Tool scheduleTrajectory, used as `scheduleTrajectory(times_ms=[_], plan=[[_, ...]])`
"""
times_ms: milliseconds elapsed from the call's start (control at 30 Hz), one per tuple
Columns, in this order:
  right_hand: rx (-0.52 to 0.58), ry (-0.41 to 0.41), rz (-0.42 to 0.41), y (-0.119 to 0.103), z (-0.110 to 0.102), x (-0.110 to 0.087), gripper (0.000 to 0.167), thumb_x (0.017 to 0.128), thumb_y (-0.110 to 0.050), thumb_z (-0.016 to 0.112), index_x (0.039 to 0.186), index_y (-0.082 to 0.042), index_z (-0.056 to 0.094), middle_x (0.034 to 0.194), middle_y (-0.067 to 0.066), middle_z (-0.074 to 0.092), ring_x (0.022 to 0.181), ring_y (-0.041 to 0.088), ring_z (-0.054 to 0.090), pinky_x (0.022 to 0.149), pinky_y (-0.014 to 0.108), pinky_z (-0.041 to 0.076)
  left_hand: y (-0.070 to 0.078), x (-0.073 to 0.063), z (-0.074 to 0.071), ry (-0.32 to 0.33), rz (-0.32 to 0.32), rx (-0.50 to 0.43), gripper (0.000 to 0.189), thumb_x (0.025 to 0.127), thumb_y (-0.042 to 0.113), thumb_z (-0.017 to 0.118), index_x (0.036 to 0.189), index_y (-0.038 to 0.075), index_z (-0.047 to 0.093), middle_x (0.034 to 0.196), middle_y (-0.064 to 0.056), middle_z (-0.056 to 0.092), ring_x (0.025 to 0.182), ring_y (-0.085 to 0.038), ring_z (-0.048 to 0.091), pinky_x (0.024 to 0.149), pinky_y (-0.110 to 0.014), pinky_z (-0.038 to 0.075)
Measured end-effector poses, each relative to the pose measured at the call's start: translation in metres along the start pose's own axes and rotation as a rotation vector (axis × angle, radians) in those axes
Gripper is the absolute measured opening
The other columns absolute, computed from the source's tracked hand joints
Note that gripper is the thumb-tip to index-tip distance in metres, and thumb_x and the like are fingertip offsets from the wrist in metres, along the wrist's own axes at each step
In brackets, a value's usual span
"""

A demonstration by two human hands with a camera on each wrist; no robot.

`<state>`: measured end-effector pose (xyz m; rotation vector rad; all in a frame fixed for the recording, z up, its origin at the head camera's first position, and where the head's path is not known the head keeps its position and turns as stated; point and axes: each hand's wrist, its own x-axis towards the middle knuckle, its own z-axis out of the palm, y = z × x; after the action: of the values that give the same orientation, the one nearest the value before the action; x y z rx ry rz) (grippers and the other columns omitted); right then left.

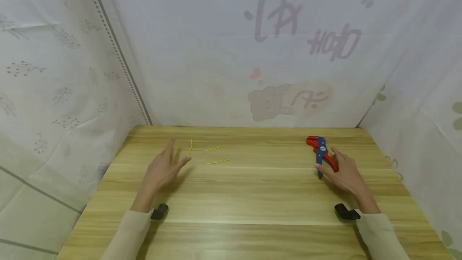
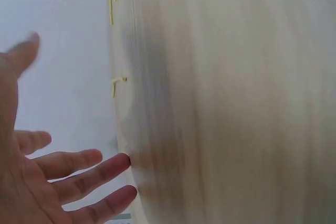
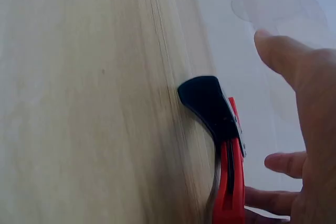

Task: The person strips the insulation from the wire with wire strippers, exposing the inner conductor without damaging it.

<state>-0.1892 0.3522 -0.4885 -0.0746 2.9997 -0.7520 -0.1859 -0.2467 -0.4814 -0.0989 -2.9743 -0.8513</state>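
Three short yellow wires lie on the left half of the table: an upright one (image 1: 191, 147), a slanted one (image 1: 215, 148) and a nearly level one (image 1: 216, 162). My left hand (image 1: 160, 168) hovers just left of them, thumb and fingers spread, holding nothing. In the left wrist view its fingertips (image 2: 122, 161) overlap the tabletop. On the right lies a wire stripper (image 1: 321, 149) with a blue body and red handle. My right hand (image 1: 347, 175) is spread beside its handles, thumb and fingers on either side. The right wrist view shows the stripper (image 3: 229, 182) apart from the thumb.
The wooden table (image 1: 238, 204) reaches back to a pale printed curtain (image 1: 202, 51), with more patterned cloth (image 1: 65, 71) on both sides. A black wrist mount (image 1: 160, 212) sits at the left cuff and another black mount (image 1: 346, 212) at the right.
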Motion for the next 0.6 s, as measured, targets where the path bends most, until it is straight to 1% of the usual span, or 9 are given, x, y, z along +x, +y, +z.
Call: scheduleTrajectory(times_ms=[67, 133, 233, 333, 433, 533, 600], plan=[[-0.002, 0.007, 0.012, -0.002, 0.002, 0.001, 0.104, 0.096, -0.064, 0.057, 0.161, 0.004, 0.014, 0.145, 0.038, 0.042, 0.132, 0.058, 0.034, 0.102, 0.076, 0.033, 0.000, 0.002, 0.002, 0.019, 0.005, -0.007, 0.097, 0.099, 0.066, 0.052, 0.165, 0.009, 0.009, 0.151, -0.032, 0.048, 0.130, -0.056, 0.053, 0.100, -0.070, 0.045], [-0.007, 0.009, 0.032, -0.004, 0.003, 0.002, 0.106, 0.095, -0.067, 0.057, 0.161, 0.005, 0.016, 0.145, 0.039, 0.040, 0.131, 0.057, 0.034, 0.103, 0.075, 0.034, 0.000, 0.004, 0.004, 0.039, 0.013, -0.021, 0.092, 0.100, 0.061, 0.054, 0.163, 0.005, 0.016, 0.142, -0.032, 0.056, 0.123, -0.054, 0.059, 0.098, -0.068, 0.048], [-0.018, -0.002, 0.077, -0.005, 0.005, 0.004, 0.109, 0.093, -0.071, 0.055, 0.160, 0.005, 0.016, 0.149, 0.042, 0.033, 0.132, 0.059, 0.031, 0.102, 0.076, 0.035, -0.001, 0.006, 0.009, 0.051, 0.014, -0.074, 0.085, 0.100, 0.053, 0.060, 0.160, 0.003, 0.026, 0.134, -0.032, 0.062, 0.116, -0.050, 0.064, 0.094, -0.064, 0.052], [-0.023, -0.004, 0.103, -0.006, 0.008, 0.006, 0.111, 0.092, -0.073, 0.056, 0.160, 0.006, 0.017, 0.148, 0.043, 0.031, 0.131, 0.060, 0.032, 0.101, 0.075, 0.037, -0.002, 0.009, 0.014, 0.040, 0.011, -0.139, 0.078, 0.100, 0.043, 0.066, 0.156, 0.000, 0.032, 0.128, -0.032, 0.064, 0.111, -0.045, 0.067, 0.091, -0.059, 0.055], [-0.028, -0.003, 0.119, -0.007, 0.010, 0.007, 0.113, 0.091, -0.074, 0.056, 0.159, 0.008, 0.018, 0.146, 0.044, 0.031, 0.129, 0.059, 0.034, 0.099, 0.073, 0.039, -0.001, 0.012, 0.017, 0.016, -0.009, -0.182, 0.073, 0.100, 0.036, 0.068, 0.153, -0.003, 0.036, 0.127, -0.030, 0.063, 0.110, -0.042, 0.066, 0.091, -0.056, 0.056], [-0.029, -0.006, 0.146, -0.009, 0.013, 0.007, 0.114, 0.091, -0.075, 0.057, 0.158, 0.010, 0.020, 0.145, 0.043, 0.030, 0.127, 0.059, 0.035, 0.098, 0.072, 0.040, 0.001, 0.016, 0.019, 0.004, -0.040, -0.214, 0.069, 0.100, 0.032, 0.069, 0.151, -0.005, 0.040, 0.125, -0.028, 0.063, 0.109, -0.040, 0.064, 0.091, -0.054, 0.056], [-0.029, -0.005, 0.163, -0.010, 0.014, 0.007, 0.114, 0.090, -0.075, 0.057, 0.157, 0.011, 0.022, 0.146, 0.044, 0.030, 0.126, 0.059, 0.035, 0.097, 0.072, 0.041, 0.001, 0.018, 0.019, 0.013, -0.072, -0.232, 0.066, 0.100, 0.031, 0.068, 0.149, -0.005, 0.044, 0.120, -0.024, 0.064, 0.107, -0.037, 0.064, 0.090, -0.051, 0.055]])
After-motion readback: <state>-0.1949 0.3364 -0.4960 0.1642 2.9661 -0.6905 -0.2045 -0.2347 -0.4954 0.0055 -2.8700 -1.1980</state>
